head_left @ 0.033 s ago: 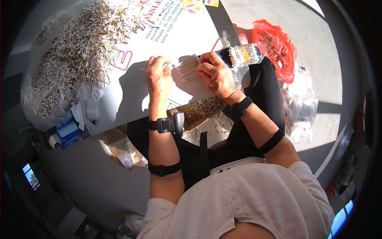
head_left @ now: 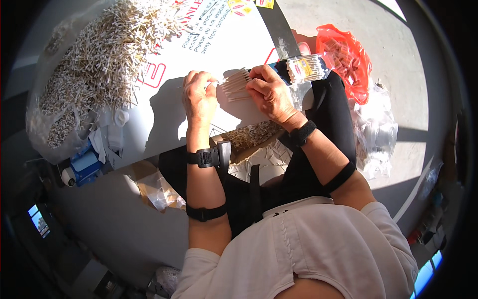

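Note:
Over the white board (head_left: 239, 40), my right hand (head_left: 273, 94) is closed on one end of a bundle of cotton swabs (head_left: 235, 83), fanned out to the left with their tips apart. Just left of the bundle, my left hand (head_left: 199, 97) is closed in a pinch on a thin cotton swab (head_left: 182, 86), one end of which sticks out on its left side. Past my right hand lies a clear packet of cotton swabs (head_left: 307, 68) with a yellow and red label, its swabs in a neat row.
A big heap of loose cotton swabs (head_left: 104, 60) in a clear bag covers the board's left side. To the right are a red plastic bag (head_left: 346, 62) and clear plastic packaging (head_left: 376, 132). Below the board's near edge stands a box with more swabs (head_left: 254, 137). A blue pack (head_left: 85, 164) is at the left edge.
My left hand has shifted very slightly to the right, toward the fanned swabs. The right hand and the bundle look the same.

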Demonstrator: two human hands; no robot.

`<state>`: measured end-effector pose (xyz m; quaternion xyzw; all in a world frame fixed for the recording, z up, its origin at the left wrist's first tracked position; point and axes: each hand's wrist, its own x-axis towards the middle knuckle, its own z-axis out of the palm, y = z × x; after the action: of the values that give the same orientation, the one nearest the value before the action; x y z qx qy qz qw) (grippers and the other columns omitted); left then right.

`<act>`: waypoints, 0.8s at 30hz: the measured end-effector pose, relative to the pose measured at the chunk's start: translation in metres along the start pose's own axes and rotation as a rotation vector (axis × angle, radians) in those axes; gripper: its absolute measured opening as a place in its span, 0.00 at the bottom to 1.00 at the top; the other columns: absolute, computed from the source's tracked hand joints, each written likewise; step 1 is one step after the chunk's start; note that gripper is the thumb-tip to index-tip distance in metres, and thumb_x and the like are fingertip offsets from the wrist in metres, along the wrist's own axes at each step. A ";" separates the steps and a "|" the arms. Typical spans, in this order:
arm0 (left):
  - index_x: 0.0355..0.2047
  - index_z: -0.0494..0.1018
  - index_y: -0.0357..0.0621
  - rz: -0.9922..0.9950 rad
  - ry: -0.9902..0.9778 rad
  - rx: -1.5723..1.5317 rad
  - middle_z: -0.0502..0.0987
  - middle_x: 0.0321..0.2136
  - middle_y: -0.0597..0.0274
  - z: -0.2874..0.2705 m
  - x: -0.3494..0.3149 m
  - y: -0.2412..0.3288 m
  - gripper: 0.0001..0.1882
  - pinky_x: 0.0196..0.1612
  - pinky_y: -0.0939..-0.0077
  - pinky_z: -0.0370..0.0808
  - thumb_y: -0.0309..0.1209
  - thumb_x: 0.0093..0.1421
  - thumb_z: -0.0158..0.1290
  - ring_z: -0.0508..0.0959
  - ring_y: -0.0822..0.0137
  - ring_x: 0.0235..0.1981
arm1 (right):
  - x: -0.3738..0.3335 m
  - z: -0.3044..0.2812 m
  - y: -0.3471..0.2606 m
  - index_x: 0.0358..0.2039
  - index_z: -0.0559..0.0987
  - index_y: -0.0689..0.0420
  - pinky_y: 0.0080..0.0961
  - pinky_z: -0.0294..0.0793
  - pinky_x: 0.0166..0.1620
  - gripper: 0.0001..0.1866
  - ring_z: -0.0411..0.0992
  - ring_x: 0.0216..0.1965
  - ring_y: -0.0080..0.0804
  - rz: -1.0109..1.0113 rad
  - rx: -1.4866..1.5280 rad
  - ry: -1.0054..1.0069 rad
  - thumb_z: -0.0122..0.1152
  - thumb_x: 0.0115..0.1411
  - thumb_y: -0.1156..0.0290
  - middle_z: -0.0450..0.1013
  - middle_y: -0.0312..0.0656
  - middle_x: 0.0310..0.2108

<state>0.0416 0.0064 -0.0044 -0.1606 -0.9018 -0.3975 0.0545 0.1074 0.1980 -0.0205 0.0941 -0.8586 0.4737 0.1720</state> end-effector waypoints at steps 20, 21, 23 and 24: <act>0.26 0.70 0.42 0.061 -0.300 0.033 0.70 0.29 0.58 -0.027 -0.018 0.037 0.07 0.41 0.61 0.71 0.20 0.49 0.57 0.72 0.54 0.37 | 0.001 -0.002 -0.001 0.32 0.74 0.62 0.24 0.74 0.42 0.07 0.72 0.38 0.35 0.160 0.245 0.209 0.57 0.54 0.87 0.69 0.42 0.37; 0.25 0.70 0.42 0.114 -0.338 0.017 0.70 0.29 0.59 -0.029 -0.026 0.042 0.07 0.40 0.61 0.71 0.21 0.49 0.58 0.72 0.53 0.36 | 0.001 -0.003 0.000 0.32 0.74 0.63 0.24 0.74 0.42 0.07 0.72 0.38 0.35 0.159 0.241 0.218 0.57 0.54 0.87 0.69 0.42 0.37; 0.26 0.71 0.42 0.041 -0.462 -0.020 0.71 0.29 0.59 -0.031 -0.047 0.047 0.07 0.41 0.62 0.72 0.21 0.49 0.59 0.73 0.54 0.37 | 0.001 -0.003 0.000 0.32 0.74 0.63 0.24 0.74 0.42 0.07 0.72 0.38 0.34 0.154 0.242 0.228 0.57 0.54 0.87 0.69 0.42 0.37; 0.27 0.72 0.42 -0.005 -0.492 -0.069 0.71 0.29 0.59 -0.029 -0.055 0.046 0.07 0.42 0.63 0.72 0.21 0.49 0.59 0.73 0.54 0.37 | 0.001 -0.004 0.001 0.32 0.74 0.63 0.24 0.74 0.41 0.07 0.72 0.38 0.34 0.153 0.240 0.218 0.57 0.54 0.87 0.69 0.42 0.37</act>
<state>0.1085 0.0010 0.0349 -0.2522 -0.8742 -0.3772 -0.1730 0.1070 0.2015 -0.0192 -0.0037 -0.7768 0.5919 0.2150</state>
